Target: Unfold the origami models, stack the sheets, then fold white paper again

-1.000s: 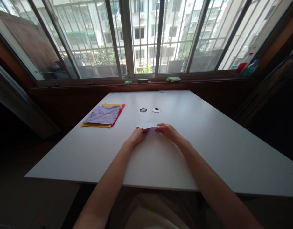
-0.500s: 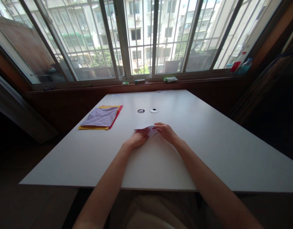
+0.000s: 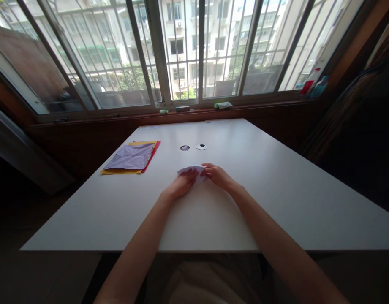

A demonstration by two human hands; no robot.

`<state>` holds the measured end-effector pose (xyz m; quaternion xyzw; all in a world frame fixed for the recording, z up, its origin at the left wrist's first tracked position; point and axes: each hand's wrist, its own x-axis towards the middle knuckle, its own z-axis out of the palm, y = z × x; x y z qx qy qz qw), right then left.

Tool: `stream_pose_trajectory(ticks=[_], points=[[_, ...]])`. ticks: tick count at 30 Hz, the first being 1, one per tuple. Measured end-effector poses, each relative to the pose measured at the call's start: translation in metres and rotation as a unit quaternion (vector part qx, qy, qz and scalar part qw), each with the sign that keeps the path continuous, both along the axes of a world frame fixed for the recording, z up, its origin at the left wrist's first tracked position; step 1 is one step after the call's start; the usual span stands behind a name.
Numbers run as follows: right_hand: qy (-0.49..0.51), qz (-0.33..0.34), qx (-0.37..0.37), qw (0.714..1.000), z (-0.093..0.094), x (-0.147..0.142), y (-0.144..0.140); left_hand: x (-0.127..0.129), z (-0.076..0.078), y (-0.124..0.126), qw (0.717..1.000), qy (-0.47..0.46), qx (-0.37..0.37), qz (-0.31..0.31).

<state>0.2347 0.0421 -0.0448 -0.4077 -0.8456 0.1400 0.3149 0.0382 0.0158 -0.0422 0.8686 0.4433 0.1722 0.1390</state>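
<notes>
A small folded sheet of pale lilac paper (image 3: pixel 199 179) lies on the white table (image 3: pixel 210 219) in front of me. My left hand (image 3: pixel 183 183) rests flat across its left part, fingers stretched out and pressing it down. At the paper's right corner, my right hand (image 3: pixel 218 175) has its fingers bent and closed on the edge, thumb side toward the paper. The left hand covers much of the sheet, so its exact folds are partly hidden.
At the left lies a stack of creased paper, lilac (image 3: pixel 129 156) on top of yellow and red sheets. Beyond my hands are two round table inserts, one dark (image 3: pixel 185 148) and one white (image 3: pixel 201 147). Small items, including a green-white packet (image 3: pixel 222 105), line the windowsill.
The paper's raised far edge now sits a little flatter under my hands. Both hands keep nearly the same place on it, and the camera view has shifted slightly.
</notes>
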Motion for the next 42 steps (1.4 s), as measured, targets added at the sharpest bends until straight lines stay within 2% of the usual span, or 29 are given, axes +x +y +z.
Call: stream_pose_trajectory(ticks=[7,13,19,24,31,37,42], points=[[0.032,0.050,-0.033,0.998,0.006,0.009,-0.001,0.002,0.002,0.003,0.997,-0.072,0.037,0.019],[0.025,0.050,-0.020,0.998,0.013,0.013,-0.002,0.006,0.003,0.004,1.000,-0.027,0.008,-0.008],[-0.019,0.003,0.011,1.000,0.017,0.010,-0.005,0.012,0.007,0.003,1.000,0.011,-0.024,-0.004],[-0.057,-0.038,0.063,0.996,0.019,0.002,-0.010,0.013,0.004,0.006,1.000,-0.006,-0.001,-0.018],[-0.079,-0.064,0.106,0.989,0.012,-0.004,-0.014,0.018,-0.005,0.009,1.000,-0.001,0.001,-0.013],[-0.073,-0.076,0.092,0.990,0.000,0.000,-0.016,0.023,-0.013,0.009,0.999,-0.025,0.012,-0.016],[-0.061,-0.084,0.110,0.988,-0.009,0.002,-0.019,0.031,-0.017,0.006,0.999,-0.032,0.043,0.009]])
